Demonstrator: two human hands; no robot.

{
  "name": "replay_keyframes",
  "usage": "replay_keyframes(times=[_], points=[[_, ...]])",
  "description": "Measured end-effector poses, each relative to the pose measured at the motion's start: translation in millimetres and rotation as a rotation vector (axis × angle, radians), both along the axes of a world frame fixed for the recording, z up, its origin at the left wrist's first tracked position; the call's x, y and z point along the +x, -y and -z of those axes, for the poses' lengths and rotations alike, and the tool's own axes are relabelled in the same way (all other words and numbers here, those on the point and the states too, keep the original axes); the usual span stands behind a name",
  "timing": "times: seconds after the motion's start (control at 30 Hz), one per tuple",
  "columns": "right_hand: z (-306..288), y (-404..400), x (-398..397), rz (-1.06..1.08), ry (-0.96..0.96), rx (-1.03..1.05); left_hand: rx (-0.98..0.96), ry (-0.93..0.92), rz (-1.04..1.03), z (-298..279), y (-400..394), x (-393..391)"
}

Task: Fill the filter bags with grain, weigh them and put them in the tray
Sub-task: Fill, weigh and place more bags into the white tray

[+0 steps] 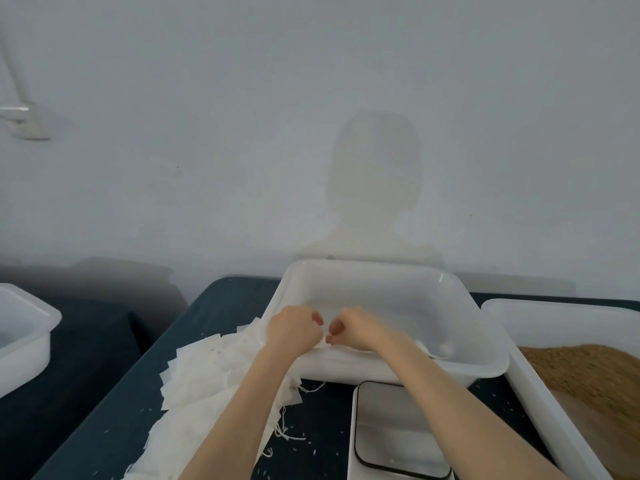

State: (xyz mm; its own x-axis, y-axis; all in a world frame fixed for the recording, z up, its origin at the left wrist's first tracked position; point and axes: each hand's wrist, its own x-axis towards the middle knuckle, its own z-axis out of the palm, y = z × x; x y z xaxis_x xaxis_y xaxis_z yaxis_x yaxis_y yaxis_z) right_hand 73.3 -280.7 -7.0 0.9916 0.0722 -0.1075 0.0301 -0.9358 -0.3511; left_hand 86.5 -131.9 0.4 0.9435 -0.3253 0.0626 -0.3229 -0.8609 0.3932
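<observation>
**White bags, white tray, both hands pinching at the rim**

White plastic frames the scale (pixel 398 431) at the bottom centre of the frame, its grey platform bare, and your right forearm crosses above it. Left of it, a loose heap of empty filter bags (pixel 207 372) spreads from the lower edge up toward the middle, strings trailing onto the dark blue table (pixel 104 410), where a few stray grains lie scattered.

Just above the scale sits the tray (pixel 381 282), a deep white tub at frame centre. Your hands meet over its near rim, almost touching each other. Your left hand (pixel 294 329) has its fingers curled in, and your right hand (pixel 353 329) has fingertips drawn together in a pinch. Both seem to grip a small white piece of bag or string between them, but blur makes it too hard to tell exactly what. Inside the tray, at its near right corner, lies at least one white filled bag (pixel 433 349).

At the right edge, a second white tub (pixel 519 386) holds a brown mound of grain (pixel 588 372). At the left edge, well apart, stands another white tub (pixel 31 323). Beyond it all, your shadow falls on the pale wall (pixel 242 133).
</observation>
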Motion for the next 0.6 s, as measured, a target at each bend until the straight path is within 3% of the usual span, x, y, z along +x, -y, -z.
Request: replay_keyframes(times=[0.1, 0.27, 0.43, 0.6], points=[[-8, 2, -15, -0.039, 0.035, 0.049, -0.179, 0.083, -0.01, -4, -19, -17], [-13, -18, -55, -0.078, 0.335, 0.133, -0.341, 0.169, -0.049, 8, -63, -55], [-1, -64, -104, -0.161, 0.342, 0.205, 0.013, 0.253, -0.053, 37, -99, -87], [28, -98, -132, -0.169, 0.298, 0.198, 0.23, 0.227, 0.003, 75, -122, -114]])
